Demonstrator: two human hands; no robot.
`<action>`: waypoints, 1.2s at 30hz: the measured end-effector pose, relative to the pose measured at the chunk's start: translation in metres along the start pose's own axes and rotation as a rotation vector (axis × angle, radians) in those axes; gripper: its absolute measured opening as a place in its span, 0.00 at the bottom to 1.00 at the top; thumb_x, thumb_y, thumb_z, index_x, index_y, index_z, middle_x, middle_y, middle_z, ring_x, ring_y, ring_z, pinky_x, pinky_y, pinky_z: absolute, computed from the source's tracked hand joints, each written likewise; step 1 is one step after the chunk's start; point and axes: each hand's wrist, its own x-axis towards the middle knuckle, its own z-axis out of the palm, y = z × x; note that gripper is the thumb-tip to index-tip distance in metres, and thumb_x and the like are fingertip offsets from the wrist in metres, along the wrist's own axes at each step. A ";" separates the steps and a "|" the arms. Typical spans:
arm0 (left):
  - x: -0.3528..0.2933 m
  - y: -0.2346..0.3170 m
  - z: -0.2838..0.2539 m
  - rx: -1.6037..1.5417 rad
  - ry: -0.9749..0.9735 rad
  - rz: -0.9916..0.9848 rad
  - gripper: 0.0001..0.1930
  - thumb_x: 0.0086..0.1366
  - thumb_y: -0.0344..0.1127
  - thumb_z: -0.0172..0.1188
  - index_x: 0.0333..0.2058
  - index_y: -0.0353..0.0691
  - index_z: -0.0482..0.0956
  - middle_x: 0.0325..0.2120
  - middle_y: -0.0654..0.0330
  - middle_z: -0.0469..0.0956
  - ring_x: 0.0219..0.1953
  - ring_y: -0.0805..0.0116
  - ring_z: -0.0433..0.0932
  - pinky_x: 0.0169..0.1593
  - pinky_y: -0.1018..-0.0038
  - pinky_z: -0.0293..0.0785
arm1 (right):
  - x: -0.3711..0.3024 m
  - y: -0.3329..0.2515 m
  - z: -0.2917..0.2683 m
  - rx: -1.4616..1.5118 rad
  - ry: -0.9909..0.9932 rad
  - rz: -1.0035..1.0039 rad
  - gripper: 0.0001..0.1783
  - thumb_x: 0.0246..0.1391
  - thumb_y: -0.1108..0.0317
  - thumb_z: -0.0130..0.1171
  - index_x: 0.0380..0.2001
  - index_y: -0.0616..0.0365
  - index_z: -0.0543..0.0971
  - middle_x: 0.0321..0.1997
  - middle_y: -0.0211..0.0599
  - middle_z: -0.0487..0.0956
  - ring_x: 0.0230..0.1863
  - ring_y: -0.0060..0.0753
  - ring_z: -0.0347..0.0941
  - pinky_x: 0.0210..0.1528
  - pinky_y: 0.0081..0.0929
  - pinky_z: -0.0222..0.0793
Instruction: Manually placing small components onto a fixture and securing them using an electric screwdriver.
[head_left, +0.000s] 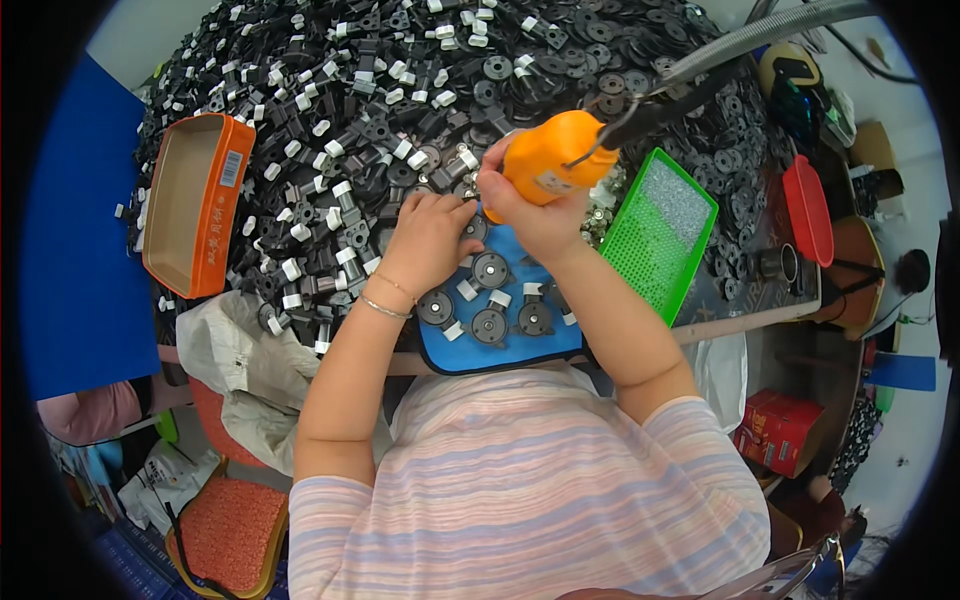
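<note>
Palm-down left hand (pixel 432 237) pinches a black disc (pixel 477 229); right hand (pixel 538 217) wraps around an orange tool (pixel 553 150)

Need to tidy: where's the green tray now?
In the head view, the green tray lies right of centre, between the blue mat and loose black discs.

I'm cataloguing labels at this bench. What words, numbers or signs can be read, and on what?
Wording isn't copied here, only where it stands.
Orange box: large lettering down one side; barcode label, digits too small.
Orange tool in the right hand: pale label, too small to read.
Red carton, lower right: pale print, too blurred.
Pale bag, lower left: dark print, too blurred.
</note>
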 end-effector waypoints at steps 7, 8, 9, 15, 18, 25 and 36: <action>0.002 -0.009 0.009 -0.080 -0.011 0.031 0.22 0.50 0.39 0.66 0.45 0.42 0.76 0.37 0.59 0.74 0.46 0.54 0.70 0.57 0.60 0.59 | 0.001 0.005 0.005 -0.025 -0.074 -0.123 0.15 0.43 0.82 0.63 0.34 0.60 0.72 0.32 0.34 0.75 0.32 0.21 0.72 0.35 0.20 0.70; 0.002 -0.008 0.008 -0.078 -0.010 0.032 0.22 0.50 0.39 0.66 0.45 0.42 0.76 0.37 0.59 0.74 0.46 0.54 0.70 0.57 0.60 0.59 | 0.002 0.005 0.003 -0.025 -0.074 -0.126 0.15 0.43 0.82 0.63 0.34 0.60 0.72 0.32 0.34 0.75 0.32 0.21 0.72 0.35 0.20 0.70; 0.003 -0.007 0.005 -0.071 -0.020 0.029 0.22 0.50 0.38 0.66 0.45 0.42 0.76 0.38 0.59 0.74 0.47 0.54 0.70 0.57 0.60 0.59 | 0.003 0.006 0.000 -0.007 -0.121 -0.046 0.15 0.43 0.82 0.62 0.35 0.60 0.72 0.33 0.34 0.75 0.33 0.22 0.73 0.36 0.20 0.70; 0.002 -0.006 0.005 -0.050 -0.036 0.034 0.22 0.51 0.38 0.66 0.45 0.41 0.75 0.40 0.57 0.74 0.47 0.53 0.70 0.57 0.60 0.59 | 0.014 -0.005 -0.013 0.251 -0.180 -0.021 0.15 0.44 0.78 0.63 0.37 0.60 0.72 0.34 0.37 0.75 0.33 0.26 0.73 0.37 0.23 0.70; 0.003 -0.002 -0.001 -0.022 -0.071 0.002 0.22 0.51 0.39 0.65 0.45 0.39 0.75 0.39 0.56 0.75 0.46 0.53 0.70 0.56 0.61 0.61 | 0.022 -0.035 -0.034 0.373 -0.110 -0.070 0.14 0.49 0.73 0.62 0.38 0.60 0.71 0.34 0.43 0.74 0.29 0.30 0.72 0.33 0.26 0.71; 0.016 0.011 0.003 -0.100 0.054 -0.019 0.23 0.48 0.38 0.66 0.43 0.34 0.76 0.34 0.52 0.77 0.41 0.52 0.73 0.50 0.63 0.66 | -0.010 -0.052 -0.112 -0.016 0.452 -0.239 0.11 0.47 0.81 0.60 0.35 0.63 0.72 0.29 0.36 0.76 0.23 0.22 0.73 0.28 0.20 0.72; 0.031 0.029 0.014 -0.028 0.088 -0.066 0.21 0.45 0.40 0.69 0.37 0.35 0.78 0.32 0.51 0.78 0.38 0.52 0.75 0.44 0.63 0.70 | -0.029 -0.032 -0.164 -0.166 0.573 -0.207 0.12 0.47 0.83 0.59 0.35 0.63 0.70 0.28 0.38 0.74 0.22 0.26 0.72 0.28 0.21 0.70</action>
